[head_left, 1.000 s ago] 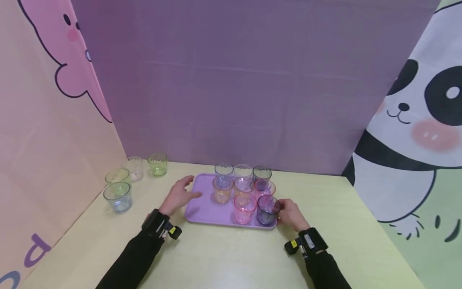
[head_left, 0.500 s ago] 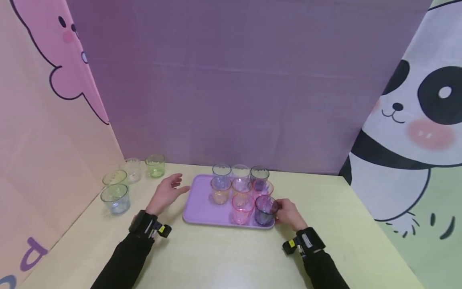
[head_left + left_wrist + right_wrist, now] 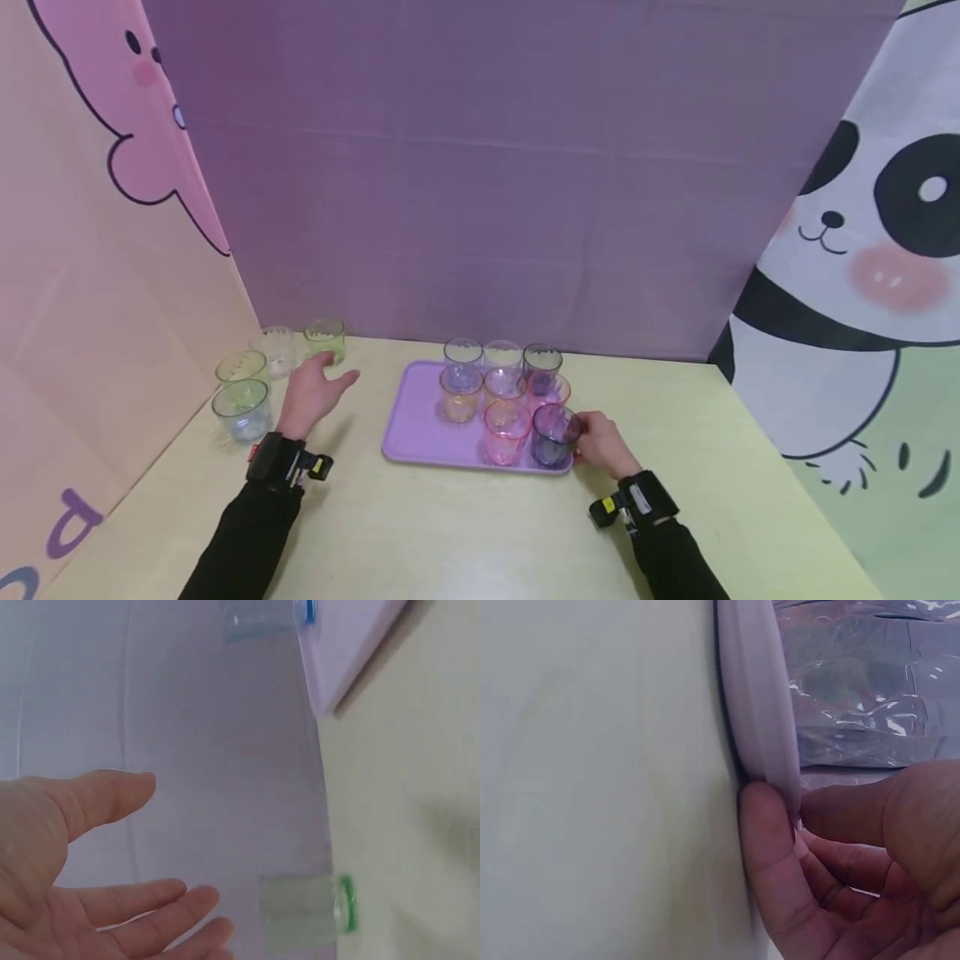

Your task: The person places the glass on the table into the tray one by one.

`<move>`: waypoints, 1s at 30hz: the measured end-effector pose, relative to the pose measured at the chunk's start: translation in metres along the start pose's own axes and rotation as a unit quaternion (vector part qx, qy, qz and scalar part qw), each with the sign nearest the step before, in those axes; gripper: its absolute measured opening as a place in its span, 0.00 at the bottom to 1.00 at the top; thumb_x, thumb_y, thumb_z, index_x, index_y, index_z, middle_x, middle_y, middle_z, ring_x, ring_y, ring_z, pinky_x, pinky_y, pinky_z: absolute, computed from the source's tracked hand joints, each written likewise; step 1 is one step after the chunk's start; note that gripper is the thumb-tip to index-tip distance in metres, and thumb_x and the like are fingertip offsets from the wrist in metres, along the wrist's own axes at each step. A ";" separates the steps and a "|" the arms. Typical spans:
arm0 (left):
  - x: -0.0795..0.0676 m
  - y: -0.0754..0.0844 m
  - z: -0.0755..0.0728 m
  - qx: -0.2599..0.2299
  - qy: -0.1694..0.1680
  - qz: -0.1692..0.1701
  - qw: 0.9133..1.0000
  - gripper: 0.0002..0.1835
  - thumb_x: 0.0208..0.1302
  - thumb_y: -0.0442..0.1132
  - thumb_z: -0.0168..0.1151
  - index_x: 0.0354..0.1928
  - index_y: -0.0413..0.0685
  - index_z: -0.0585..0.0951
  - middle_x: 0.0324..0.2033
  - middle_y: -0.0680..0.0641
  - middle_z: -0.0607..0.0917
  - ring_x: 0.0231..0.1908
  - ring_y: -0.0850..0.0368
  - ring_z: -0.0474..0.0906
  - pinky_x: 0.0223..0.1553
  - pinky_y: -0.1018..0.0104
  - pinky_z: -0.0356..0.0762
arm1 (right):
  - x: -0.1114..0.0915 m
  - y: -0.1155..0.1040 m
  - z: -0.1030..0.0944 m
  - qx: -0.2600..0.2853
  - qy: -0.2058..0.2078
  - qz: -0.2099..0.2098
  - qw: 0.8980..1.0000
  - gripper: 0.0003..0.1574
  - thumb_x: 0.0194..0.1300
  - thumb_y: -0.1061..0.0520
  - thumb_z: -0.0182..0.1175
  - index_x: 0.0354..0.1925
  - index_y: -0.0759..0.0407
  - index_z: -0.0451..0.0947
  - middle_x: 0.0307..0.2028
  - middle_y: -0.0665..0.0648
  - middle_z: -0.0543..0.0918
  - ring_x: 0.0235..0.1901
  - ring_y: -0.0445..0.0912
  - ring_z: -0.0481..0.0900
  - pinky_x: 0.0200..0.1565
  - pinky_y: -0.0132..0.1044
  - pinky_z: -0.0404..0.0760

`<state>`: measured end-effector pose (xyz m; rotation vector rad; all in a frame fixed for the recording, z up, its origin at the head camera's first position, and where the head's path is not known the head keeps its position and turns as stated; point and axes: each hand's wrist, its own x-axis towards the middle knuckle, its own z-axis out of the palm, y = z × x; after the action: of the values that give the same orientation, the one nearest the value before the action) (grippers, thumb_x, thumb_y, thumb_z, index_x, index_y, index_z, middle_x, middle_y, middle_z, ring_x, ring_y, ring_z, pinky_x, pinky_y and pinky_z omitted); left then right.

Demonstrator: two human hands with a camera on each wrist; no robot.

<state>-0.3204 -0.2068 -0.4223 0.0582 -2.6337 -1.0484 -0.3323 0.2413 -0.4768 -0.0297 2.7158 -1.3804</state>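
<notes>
Thumb and fingers spread, my left hand [image 3: 309, 398] is over the left part of the table, just short of a green glass [image 3: 327, 333] near the back edge. In the left wrist view that glass [image 3: 300, 907] stands beyond the fingertips [image 3: 202, 896]. My right hand [image 3: 606, 446] pinches the near right corner of a lilac tray [image 3: 420, 429]; the right wrist view shows thumb and finger on either side of the tray's rim [image 3: 759, 697]. Right beside it stands a dark purple glass [image 3: 552, 446] on the tray.
Next to the purple glass on the tray are a pink glass [image 3: 506, 442], an amber one [image 3: 461, 404] and several others. At the far left stand a blue glass [image 3: 246, 417], a yellow-green one [image 3: 238, 365] and a clear one [image 3: 277, 354]. A purple backdrop [image 3: 480, 183] rises behind the table.
My left hand has moved left, away from the tray's left side and toward the green glass. The right hand stays at the tray's corner, and the glasses have not moved.
</notes>
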 end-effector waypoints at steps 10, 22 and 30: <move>-0.001 -0.014 -0.029 0.074 0.064 -0.018 0.995 0.37 0.55 0.46 0.62 0.57 0.22 0.63 0.51 0.21 0.70 0.51 0.26 0.65 0.51 0.38 0.65 | 0.001 -0.003 -0.001 0.006 -0.006 -0.008 1.000 0.17 0.47 0.78 0.45 0.33 0.68 0.75 0.32 0.61 0.79 0.30 0.48 0.78 0.25 0.38 0.82; -0.011 -0.036 -0.049 0.165 0.091 -0.110 0.976 0.37 0.46 0.46 0.69 0.46 0.22 0.65 0.46 0.20 0.68 0.50 0.24 0.60 0.49 0.33 0.58 | -0.001 -0.003 -0.001 0.007 -0.003 -0.007 1.000 0.17 0.46 0.78 0.45 0.32 0.68 0.75 0.31 0.61 0.79 0.28 0.47 0.78 0.25 0.38 0.82; -0.015 -0.042 -0.060 0.157 0.000 -0.164 0.974 0.39 0.45 0.45 0.68 0.48 0.19 0.62 0.42 0.19 0.66 0.43 0.22 0.63 0.38 0.34 0.66 | -0.003 -0.003 0.000 0.013 -0.002 -0.001 1.000 0.18 0.43 0.79 0.44 0.31 0.68 0.74 0.30 0.61 0.78 0.28 0.48 0.78 0.25 0.38 0.82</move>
<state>-0.2916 -0.2750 -0.4138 0.5792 -2.8261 -0.7064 -0.3297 0.2400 -0.4743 -0.0336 2.6940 -1.4152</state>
